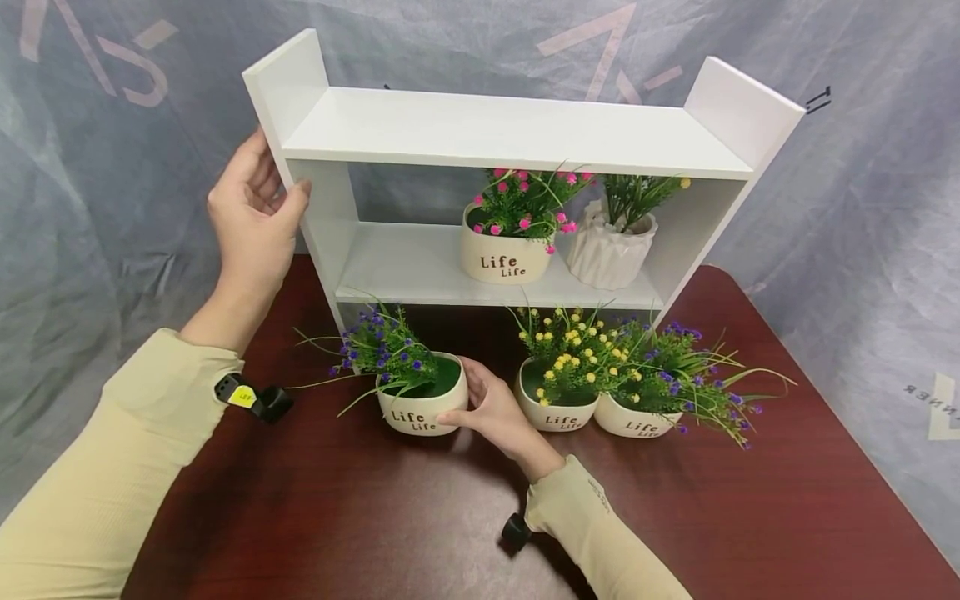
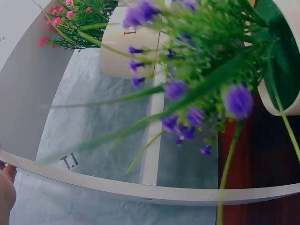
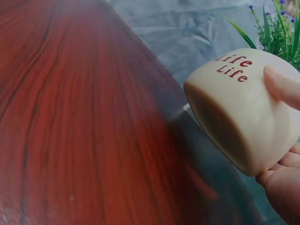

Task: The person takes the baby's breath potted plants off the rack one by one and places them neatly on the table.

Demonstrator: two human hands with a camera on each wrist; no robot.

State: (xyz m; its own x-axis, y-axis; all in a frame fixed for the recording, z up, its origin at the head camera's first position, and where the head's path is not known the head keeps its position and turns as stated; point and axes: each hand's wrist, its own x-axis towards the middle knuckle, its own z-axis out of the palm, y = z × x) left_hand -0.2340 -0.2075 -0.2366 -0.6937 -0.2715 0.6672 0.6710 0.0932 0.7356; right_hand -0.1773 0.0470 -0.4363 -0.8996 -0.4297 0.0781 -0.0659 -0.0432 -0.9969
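My left hand [image 1: 255,208] grips the front edge of the left side panel of a white two-tier shelf [image 1: 517,129], thumb in front and fingers behind. With my right hand [image 1: 495,408] I hold a cream oval flowerpot [image 1: 420,412] marked "Life Life" by its right end, thumb on the front wall. Purple flowers [image 1: 382,346] and long grass blades lean out of it to the left. The pot's underside [image 3: 220,124] shows in the right wrist view. In the left wrist view, its purple blooms [image 2: 239,101] cross in front of the shelf.
On the lower tier stand a pot of pink flowers [image 1: 506,250] and a ribbed white pot [image 1: 611,250]. A yellow-flowered pot [image 1: 558,412] and another purple-flowered pot [image 1: 637,421] sit side by side on the dark red table [image 1: 360,517]. A grey cloth [image 1: 450,50] hangs behind.
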